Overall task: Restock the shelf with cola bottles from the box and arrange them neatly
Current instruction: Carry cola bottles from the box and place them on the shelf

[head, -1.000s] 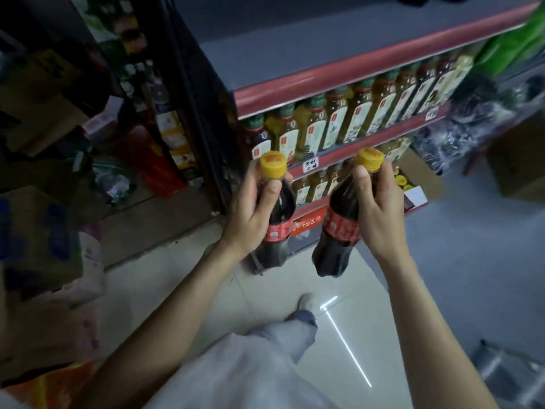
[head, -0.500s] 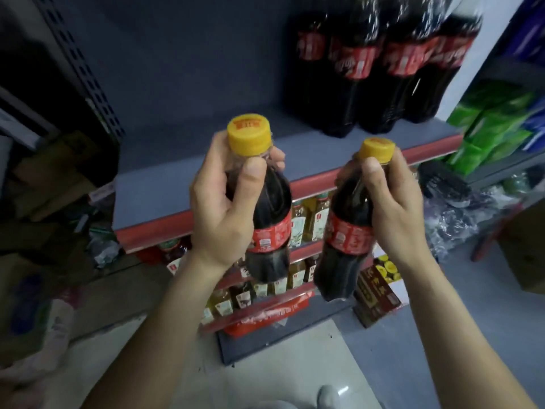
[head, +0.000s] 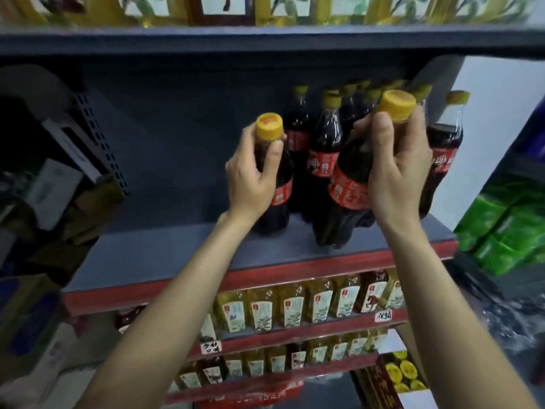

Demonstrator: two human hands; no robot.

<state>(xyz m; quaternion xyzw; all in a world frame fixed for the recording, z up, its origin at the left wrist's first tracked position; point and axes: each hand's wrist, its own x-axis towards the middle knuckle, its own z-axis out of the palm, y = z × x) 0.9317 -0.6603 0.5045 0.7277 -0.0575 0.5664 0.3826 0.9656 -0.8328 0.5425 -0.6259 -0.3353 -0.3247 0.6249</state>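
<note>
Left hand: your left hand (head: 250, 181) has its fingers wrapped around the neck and shoulder of a cola bottle (head: 275, 184), thumb just under the yellow cap. The bottle stands upright, and its base looks to be on or just above the shelf (head: 177, 255); you cannot tell which.

Right hand: your right hand (head: 395, 172) has its fingers closed around a second cola bottle (head: 345, 202) near the neck. It is tilted, cap toward you, with its base near the shelf's front edge.

Stock in place: a cluster of cola bottles (head: 324, 149) already stands at the right end of the shelf, several rows deep.

Left to do: set both bottles down and line them up with the cluster. The left stretch of the shelf is bare, so plenty of restocking seems to remain.

Box: not in view.
</note>
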